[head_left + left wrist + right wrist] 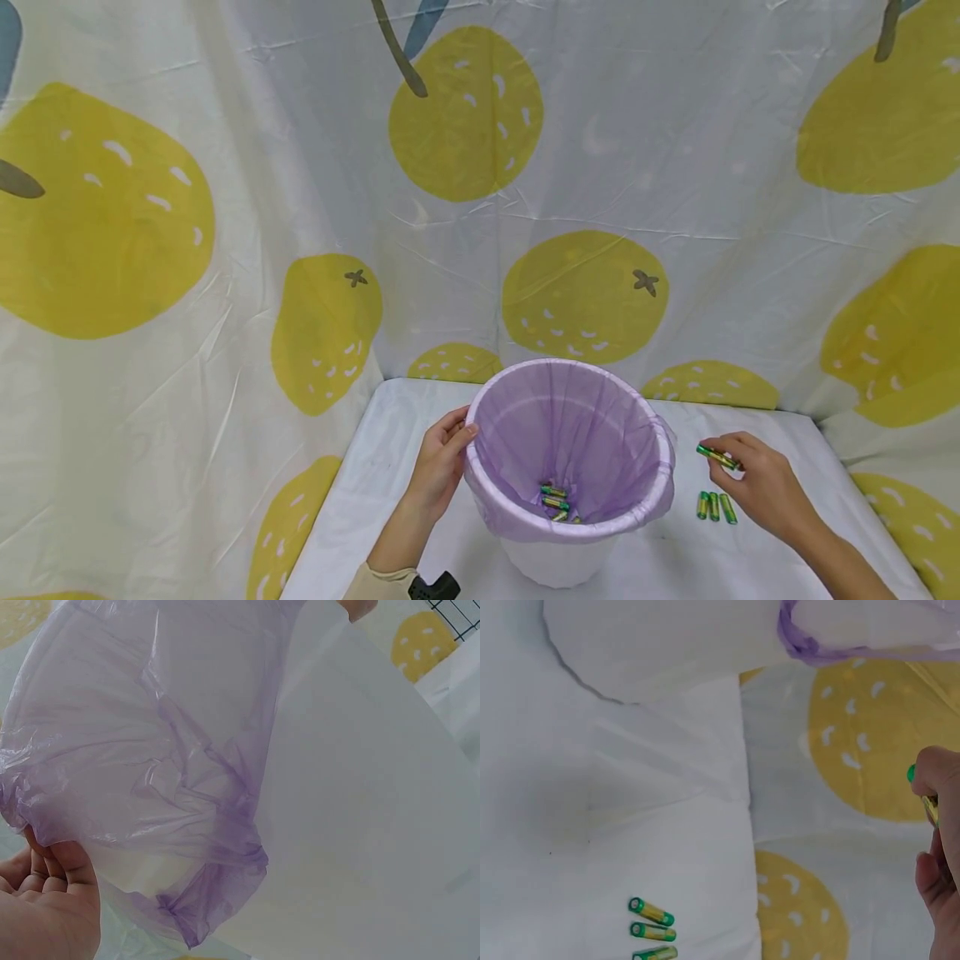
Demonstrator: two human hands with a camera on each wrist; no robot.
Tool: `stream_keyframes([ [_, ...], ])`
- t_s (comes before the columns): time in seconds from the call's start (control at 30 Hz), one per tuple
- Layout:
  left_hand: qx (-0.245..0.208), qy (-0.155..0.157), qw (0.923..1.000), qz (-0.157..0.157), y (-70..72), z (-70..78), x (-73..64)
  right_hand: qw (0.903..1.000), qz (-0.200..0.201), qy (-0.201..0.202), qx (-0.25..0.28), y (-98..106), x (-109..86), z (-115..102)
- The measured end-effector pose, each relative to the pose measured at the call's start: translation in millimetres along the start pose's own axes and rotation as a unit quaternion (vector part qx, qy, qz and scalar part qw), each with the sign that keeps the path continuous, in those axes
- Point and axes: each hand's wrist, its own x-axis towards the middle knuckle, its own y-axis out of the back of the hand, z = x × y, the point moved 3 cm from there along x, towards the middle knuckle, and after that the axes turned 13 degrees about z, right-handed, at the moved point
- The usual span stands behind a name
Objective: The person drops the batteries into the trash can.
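Observation:
A white trash bin (558, 565) with a thin purple bag (517, 433) folded over its rim stands on the table. My left hand (438, 467) grips the bin's rim at the left, thumb on top; the left wrist view shows its fingers curled under the bag's edge (56, 814). Several green and yellow batteries (555, 503) lie inside at the bottom of the bag. To the right of the bin, above the table, my right hand (765, 483) pinches a green and yellow battery (717, 456). Below that hand, three more batteries (714, 506) lie side by side.
The table (420, 417) has a white cover. Behind it and at both sides hangs a pale curtain (450, 250) printed with large yellow fruit. A dark wire grid (454, 616) shows at the corner of the left wrist view.

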Motion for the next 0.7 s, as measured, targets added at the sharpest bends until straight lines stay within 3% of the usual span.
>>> stream_keyframes([
  [0.7, -0.003, 0.0, 1.0, 0.002, -0.3, 0.0, 0.1, 0.9982, -0.001, 0.048, 0.036, 6.4, 28.0, -18.6],
])
